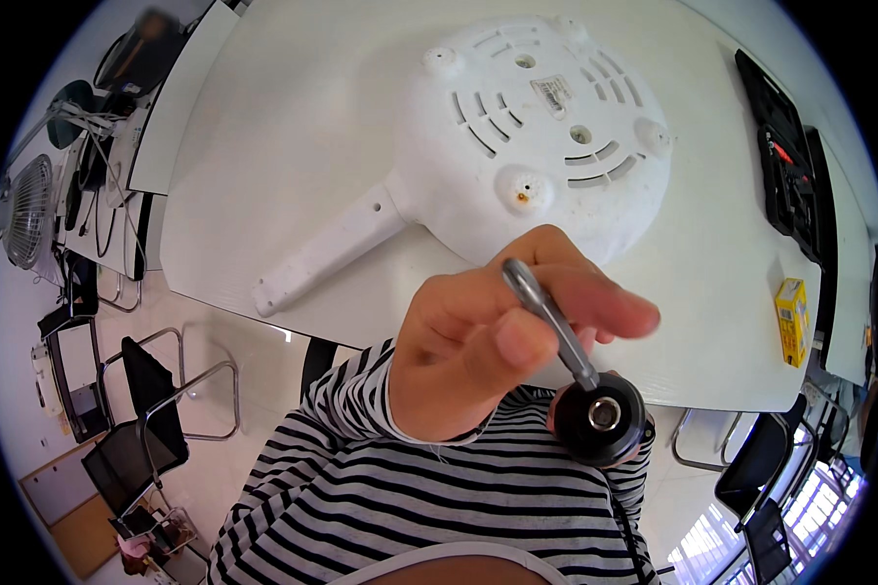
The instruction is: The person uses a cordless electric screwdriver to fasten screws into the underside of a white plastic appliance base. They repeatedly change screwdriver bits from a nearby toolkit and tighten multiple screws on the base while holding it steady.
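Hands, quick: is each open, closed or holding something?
Left hand: closed, pinching a metal bit.
Right hand: holding a round-ended black tool, which mostly hides it.

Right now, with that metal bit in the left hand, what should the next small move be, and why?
I'd probably have the left hand shift the metal bit until its lower end lines up with the central hole of the black tool: that end shows by the rim, off-centre, and the hole faces up.
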A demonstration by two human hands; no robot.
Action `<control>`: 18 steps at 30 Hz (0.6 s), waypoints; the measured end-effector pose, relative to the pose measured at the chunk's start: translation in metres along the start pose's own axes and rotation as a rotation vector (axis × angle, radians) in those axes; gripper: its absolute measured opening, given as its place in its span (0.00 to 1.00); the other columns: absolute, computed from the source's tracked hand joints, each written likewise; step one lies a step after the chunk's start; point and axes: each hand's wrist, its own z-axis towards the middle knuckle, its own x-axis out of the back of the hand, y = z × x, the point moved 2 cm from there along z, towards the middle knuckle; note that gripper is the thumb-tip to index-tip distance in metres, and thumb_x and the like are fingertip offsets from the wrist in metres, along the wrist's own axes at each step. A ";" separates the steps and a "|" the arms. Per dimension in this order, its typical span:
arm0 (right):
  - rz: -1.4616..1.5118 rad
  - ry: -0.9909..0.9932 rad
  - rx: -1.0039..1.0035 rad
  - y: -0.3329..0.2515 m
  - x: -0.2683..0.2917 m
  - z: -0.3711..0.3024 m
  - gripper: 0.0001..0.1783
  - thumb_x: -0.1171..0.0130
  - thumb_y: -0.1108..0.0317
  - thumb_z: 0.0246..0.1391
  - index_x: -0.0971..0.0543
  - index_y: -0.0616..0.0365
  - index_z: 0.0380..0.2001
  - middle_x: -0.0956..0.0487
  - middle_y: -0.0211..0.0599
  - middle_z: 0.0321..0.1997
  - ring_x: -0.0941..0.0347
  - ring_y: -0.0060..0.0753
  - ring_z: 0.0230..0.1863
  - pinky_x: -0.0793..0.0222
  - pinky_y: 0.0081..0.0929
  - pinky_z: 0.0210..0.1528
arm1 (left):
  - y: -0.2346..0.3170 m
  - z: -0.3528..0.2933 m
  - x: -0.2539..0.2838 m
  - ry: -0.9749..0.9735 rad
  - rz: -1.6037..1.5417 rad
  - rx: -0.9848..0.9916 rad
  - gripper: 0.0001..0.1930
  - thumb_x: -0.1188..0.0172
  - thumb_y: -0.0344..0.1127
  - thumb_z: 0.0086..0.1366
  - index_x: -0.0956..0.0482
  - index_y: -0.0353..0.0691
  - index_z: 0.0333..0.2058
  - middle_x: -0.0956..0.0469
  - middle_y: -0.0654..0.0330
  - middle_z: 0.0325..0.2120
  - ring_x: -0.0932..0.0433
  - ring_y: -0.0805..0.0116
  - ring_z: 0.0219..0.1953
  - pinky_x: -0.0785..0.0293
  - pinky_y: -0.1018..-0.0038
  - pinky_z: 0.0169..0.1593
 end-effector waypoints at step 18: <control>-0.161 -0.056 0.044 -0.018 0.001 0.014 0.32 0.35 0.60 0.26 0.29 0.70 0.36 0.25 0.39 0.25 0.27 0.36 0.23 0.34 0.22 0.27 | 0.022 0.010 0.006 -0.146 0.486 -0.242 0.12 0.48 0.41 0.60 0.21 0.42 0.23 0.30 0.62 0.25 0.32 0.69 0.28 0.33 0.81 0.29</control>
